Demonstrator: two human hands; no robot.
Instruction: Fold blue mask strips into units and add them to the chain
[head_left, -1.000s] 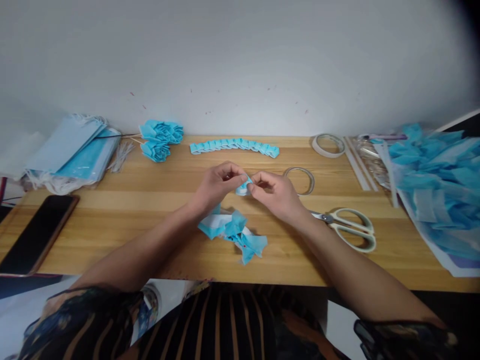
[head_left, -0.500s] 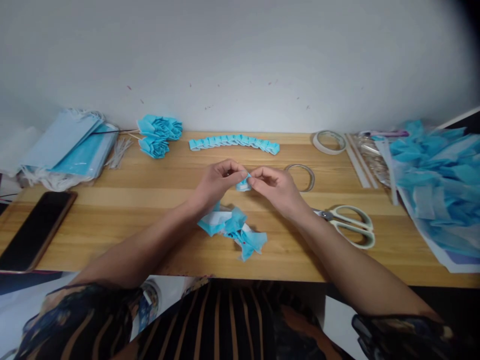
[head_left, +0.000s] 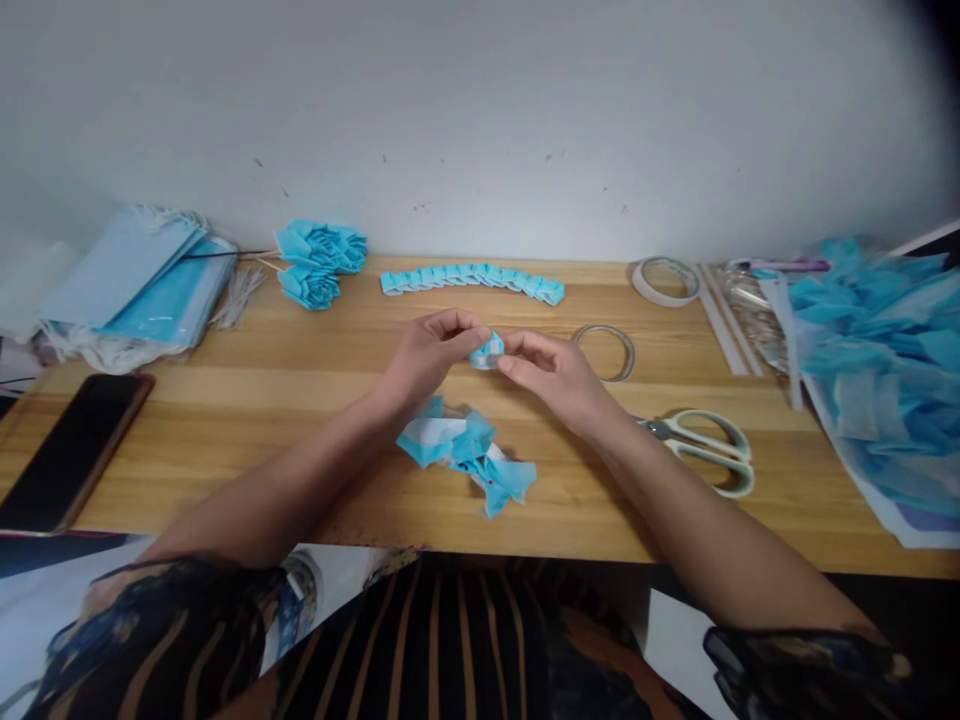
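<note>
A small folded piece of blue and white mask fabric (head_left: 487, 352) is held up between my hands, above the middle of the wooden table. My left hand (head_left: 435, 355) pinches its upper left side between thumb and fingers. My right hand (head_left: 555, 375) has thumb and fingertips closed at its lower right edge. Below the hands lies a loose heap of blue and white fabric scraps (head_left: 469, 450). Behind them, a curved row of folded blue pieces (head_left: 472, 278) rests near the wall.
Scissors (head_left: 705, 450), a thin tape ring (head_left: 604, 353) and a tape roll (head_left: 666, 281) lie to the right, before a pile of blue fabric pieces (head_left: 885, 360). On the left are a phone (head_left: 75, 450), stacked face masks (head_left: 142, 285) and blue fabric flowers (head_left: 319, 262).
The folded piece has turned, showing more of its blue and white face. My right fingertips have slid lower along its edge. The view has shifted slightly.
</note>
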